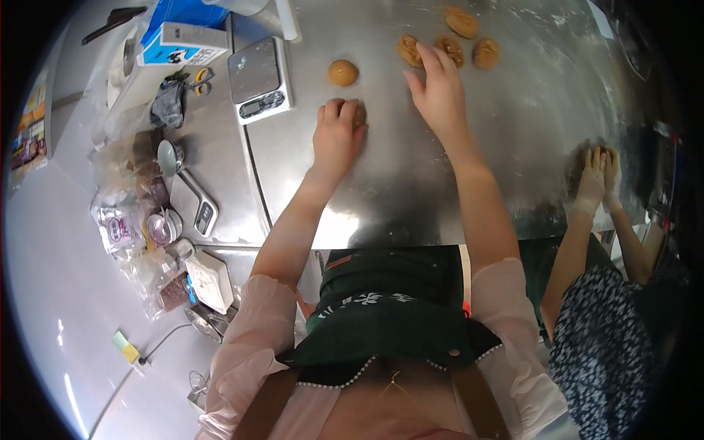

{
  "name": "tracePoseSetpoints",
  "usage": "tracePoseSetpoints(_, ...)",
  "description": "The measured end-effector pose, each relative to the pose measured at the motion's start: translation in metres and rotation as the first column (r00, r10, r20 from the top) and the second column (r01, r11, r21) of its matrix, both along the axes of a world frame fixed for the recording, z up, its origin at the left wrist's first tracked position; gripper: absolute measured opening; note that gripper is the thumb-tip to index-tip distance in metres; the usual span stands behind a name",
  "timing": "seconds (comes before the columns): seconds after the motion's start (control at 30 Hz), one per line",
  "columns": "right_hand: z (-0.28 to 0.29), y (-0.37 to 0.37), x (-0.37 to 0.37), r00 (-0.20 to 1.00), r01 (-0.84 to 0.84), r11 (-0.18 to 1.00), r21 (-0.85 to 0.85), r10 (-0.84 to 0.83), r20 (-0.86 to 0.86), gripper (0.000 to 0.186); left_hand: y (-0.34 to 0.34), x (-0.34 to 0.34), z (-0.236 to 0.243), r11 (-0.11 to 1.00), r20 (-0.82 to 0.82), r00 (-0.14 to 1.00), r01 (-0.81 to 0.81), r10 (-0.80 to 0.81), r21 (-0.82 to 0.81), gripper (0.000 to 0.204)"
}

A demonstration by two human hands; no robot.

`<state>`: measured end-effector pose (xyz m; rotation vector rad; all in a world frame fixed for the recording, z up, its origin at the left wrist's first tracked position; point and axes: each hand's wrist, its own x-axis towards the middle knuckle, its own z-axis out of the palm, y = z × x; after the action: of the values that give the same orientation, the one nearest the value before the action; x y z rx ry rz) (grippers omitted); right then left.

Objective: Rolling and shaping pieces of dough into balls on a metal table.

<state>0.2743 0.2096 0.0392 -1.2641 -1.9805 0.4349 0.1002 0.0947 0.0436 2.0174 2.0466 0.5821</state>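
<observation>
My left hand [338,139] is curled over a brown dough piece [359,116] on the metal table [389,169]; only the dough's right side shows. Just beyond it sits a smooth, round brown dough ball [342,72], touched by neither hand. Farther right, my right hand [442,95] reaches forward with its thumb apart and fingers extended. Its fingertips are at a rough brown dough piece [408,50] and partly cover a second one [452,48]; whether they touch is unclear. Two more rough dough pieces, one at the back [462,23] and one at the right [486,53], lie close by.
A kitchen scale [257,77] stands left of the dough, with a blue-and-white carton [183,44] behind it. A handheld scale [196,205], scissors [202,81], bags and small bowls crowd the left side. At the right, another person's hands [600,172] work over the table.
</observation>
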Motion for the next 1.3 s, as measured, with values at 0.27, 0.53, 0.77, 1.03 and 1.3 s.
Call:
tracePoseSetpoints(0.27, -0.044, 0.04, -0.036, 0.848, 0.12, 0.982, -0.146, -0.025, 0.53, 0.054, -0.03, -0.005, 0.009, 0.964, 0.054, 0.977, -0.214, 0.208, 0.155, 0.061)
tracePoseSetpoints(0.53, -0.04, 0.01, -0.004, 0.937, -0.1, 0.984, 0.148, 0.043, 0.347, 0.05, -0.087, 0.028, 0.002, 0.994, 0.323, 0.943, -0.1, 0.081, 0.043, 0.044)
tracePoseSetpoints(0.77, -0.017, -0.114, 0.044, 0.96, -0.236, 0.944, -0.232, 0.263, 0.094, 0.06, -0.097, 0.044, -0.003, 0.994, 0.413, 0.911, 0.049, -0.003, -0.099, 0.055)
tracePoseSetpoints(1.03, -0.013, -0.163, 0.052, 0.996, -0.079, 0.99, -0.121, 0.072, -0.061, 0.063, -0.077, 0.044, -0.021, 0.93, 0.28, 0.888, 0.361, -0.365, 0.066, 0.065)
tracePoseSetpoints(1.3, -0.014, -0.178, 0.047, 0.897, -0.213, 0.963, -0.163, 0.259, 0.359, 0.054, -0.08, 0.055, -0.028, 0.832, 0.14, 0.828, 0.554, -0.543, -0.045, 0.067)
